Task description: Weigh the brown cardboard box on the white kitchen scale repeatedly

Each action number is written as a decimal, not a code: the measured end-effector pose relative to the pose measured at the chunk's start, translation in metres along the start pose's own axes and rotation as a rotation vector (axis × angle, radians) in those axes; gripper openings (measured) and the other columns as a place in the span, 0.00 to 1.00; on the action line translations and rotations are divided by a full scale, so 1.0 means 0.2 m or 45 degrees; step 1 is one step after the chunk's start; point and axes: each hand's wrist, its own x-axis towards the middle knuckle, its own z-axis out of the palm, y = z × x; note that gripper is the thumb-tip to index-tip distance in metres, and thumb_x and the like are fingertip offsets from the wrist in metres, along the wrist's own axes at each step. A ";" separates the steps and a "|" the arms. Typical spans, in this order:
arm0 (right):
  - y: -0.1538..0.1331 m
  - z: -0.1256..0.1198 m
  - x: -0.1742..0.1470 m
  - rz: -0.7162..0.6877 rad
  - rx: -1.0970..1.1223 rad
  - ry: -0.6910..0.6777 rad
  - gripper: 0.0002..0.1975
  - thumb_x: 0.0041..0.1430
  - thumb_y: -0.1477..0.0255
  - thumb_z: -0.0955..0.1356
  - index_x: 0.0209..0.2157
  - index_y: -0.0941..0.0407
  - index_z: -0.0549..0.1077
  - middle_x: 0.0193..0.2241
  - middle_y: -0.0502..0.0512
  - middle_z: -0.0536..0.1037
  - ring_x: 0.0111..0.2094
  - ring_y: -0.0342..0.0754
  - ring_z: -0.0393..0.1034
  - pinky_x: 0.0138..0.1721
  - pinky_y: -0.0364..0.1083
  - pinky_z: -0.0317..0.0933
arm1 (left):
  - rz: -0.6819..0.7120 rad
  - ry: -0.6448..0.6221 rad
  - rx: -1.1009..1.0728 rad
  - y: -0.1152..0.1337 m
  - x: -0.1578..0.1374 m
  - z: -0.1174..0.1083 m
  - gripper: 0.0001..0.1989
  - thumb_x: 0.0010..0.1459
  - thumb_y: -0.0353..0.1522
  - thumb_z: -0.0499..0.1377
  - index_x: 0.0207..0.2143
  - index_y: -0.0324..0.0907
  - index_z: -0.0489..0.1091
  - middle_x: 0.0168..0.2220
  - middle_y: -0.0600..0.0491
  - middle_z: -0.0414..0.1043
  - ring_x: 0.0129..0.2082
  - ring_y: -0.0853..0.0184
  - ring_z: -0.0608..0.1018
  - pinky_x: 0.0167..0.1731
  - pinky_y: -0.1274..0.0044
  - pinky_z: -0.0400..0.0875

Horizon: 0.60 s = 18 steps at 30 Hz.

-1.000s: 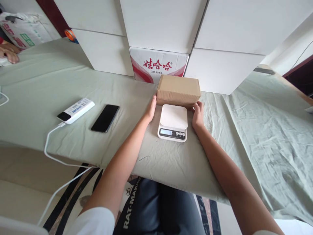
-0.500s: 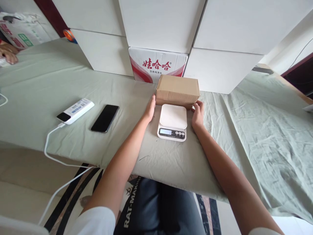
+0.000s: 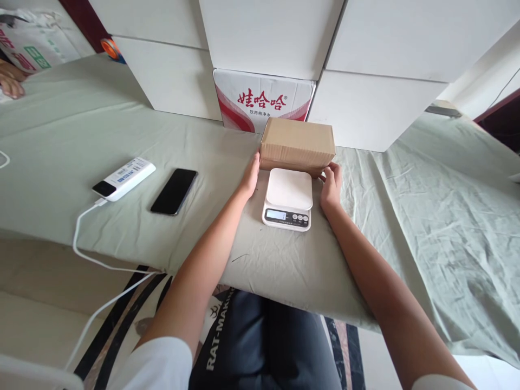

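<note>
A brown cardboard box stands behind a white digital kitchen scale on the table. My left hand presses against the box's left side, with the fingers reaching along it. At the box's lower right corner, my right hand grips with bent fingers, their tips partly hidden. The scale's plate has nothing on it, and its lit display appears to read 1. Its front edge and buttons face me.
Left of my arm lie a black smartphone and a white power bank with a white cable. White panels and a red-and-white carton stand behind the box. Another person's hand shows at the far left, near an orange tape roll.
The view has tilted slightly, so everything on the table sits a little higher in the picture. Both hands remain at the cardboard box, which has not clearly moved.
</note>
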 end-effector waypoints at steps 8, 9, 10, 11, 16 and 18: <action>0.02 0.00 0.01 -0.025 -0.014 -0.012 0.19 0.69 0.49 0.66 0.50 0.46 0.72 0.54 0.53 0.77 0.59 0.55 0.73 0.66 0.60 0.70 | -0.014 0.022 0.059 0.00 0.00 0.00 0.37 0.80 0.47 0.40 0.83 0.45 0.54 0.85 0.54 0.53 0.86 0.66 0.52 0.83 0.73 0.48; 0.02 0.00 0.01 -0.021 -0.012 -0.008 0.18 0.69 0.49 0.66 0.50 0.46 0.72 0.54 0.53 0.77 0.59 0.55 0.72 0.66 0.61 0.70 | -0.009 0.021 0.064 0.00 0.00 0.00 0.37 0.80 0.48 0.40 0.83 0.45 0.56 0.84 0.53 0.54 0.86 0.66 0.53 0.83 0.73 0.49; 0.01 0.00 0.00 -0.016 -0.010 -0.001 0.18 0.69 0.50 0.66 0.50 0.46 0.73 0.54 0.53 0.77 0.59 0.55 0.72 0.67 0.61 0.70 | -0.002 0.020 0.065 0.01 0.00 0.00 0.36 0.80 0.48 0.40 0.82 0.45 0.58 0.84 0.53 0.56 0.86 0.65 0.53 0.83 0.73 0.49; 0.01 0.00 0.00 -0.010 -0.008 0.003 0.18 0.69 0.50 0.66 0.50 0.46 0.73 0.54 0.53 0.78 0.59 0.55 0.72 0.67 0.61 0.69 | 0.004 0.020 0.064 0.01 0.00 0.00 0.36 0.80 0.48 0.41 0.81 0.44 0.59 0.83 0.52 0.57 0.86 0.64 0.53 0.83 0.72 0.49; 0.00 0.01 0.00 0.014 0.010 0.009 0.18 0.68 0.50 0.67 0.50 0.47 0.72 0.54 0.53 0.78 0.58 0.55 0.73 0.67 0.62 0.70 | 0.025 0.012 0.045 0.00 0.00 0.00 0.36 0.79 0.50 0.42 0.80 0.44 0.63 0.81 0.51 0.64 0.86 0.60 0.51 0.84 0.69 0.47; 0.00 0.01 0.00 0.007 0.020 0.003 0.18 0.69 0.50 0.67 0.50 0.47 0.72 0.53 0.52 0.78 0.58 0.54 0.74 0.66 0.61 0.71 | 0.011 0.021 0.034 0.00 0.00 0.00 0.37 0.78 0.54 0.44 0.79 0.47 0.63 0.81 0.52 0.63 0.86 0.60 0.52 0.84 0.68 0.47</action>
